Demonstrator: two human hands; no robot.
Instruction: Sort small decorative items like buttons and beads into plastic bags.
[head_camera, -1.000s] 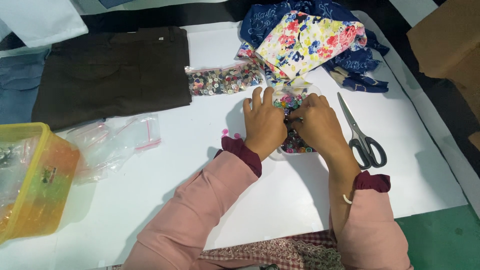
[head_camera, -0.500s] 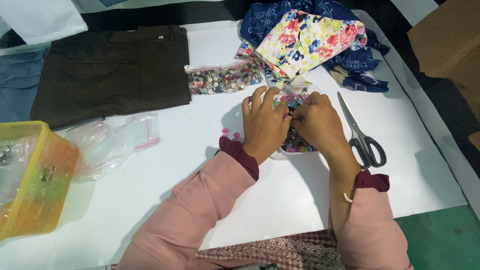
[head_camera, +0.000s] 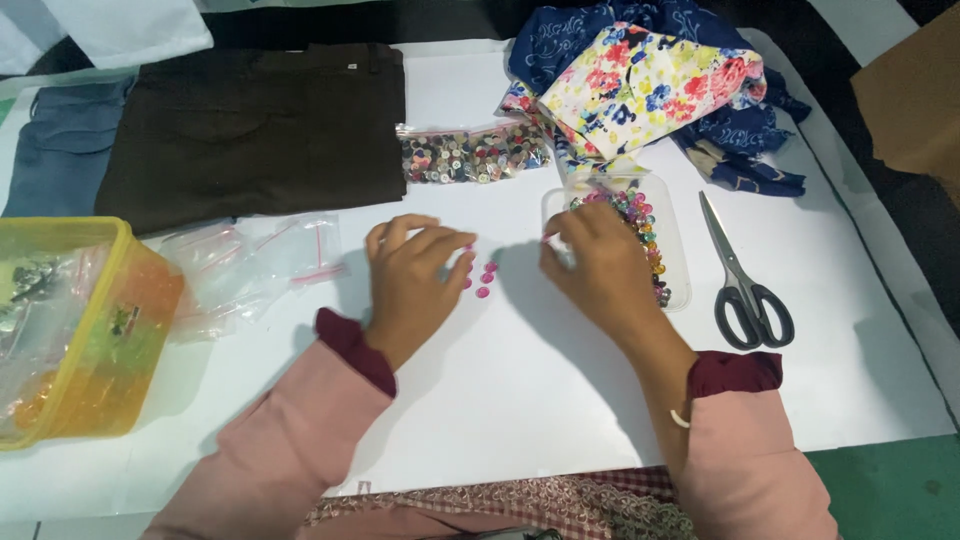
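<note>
My left hand (head_camera: 410, 280) rests palm down on the white table sheet (head_camera: 520, 400), fingers spread, its fingertips beside a few small pink buttons (head_camera: 483, 277). My right hand (head_camera: 600, 270) lies at the left edge of a clear plastic tray (head_camera: 672, 240) filled with colourful buttons, fingers curled down; whether it pinches a button is hidden. A clear zip bag of mixed buttons (head_camera: 472, 155) lies just beyond both hands.
Black-handled scissors (head_camera: 745, 280) lie right of the tray. Floral and blue fabrics (head_camera: 650, 90) are piled at the back right, dark brown trousers (head_camera: 260, 130) and blue denim (head_camera: 65, 150) at the back left. Empty zip bags (head_camera: 255, 265) and a yellow plastic box (head_camera: 75, 330) sit left.
Both hands have come away from the button tray toward the left. Pink buttons that were under the left hand now lie exposed between the hands, and the tray is uncovered.
</note>
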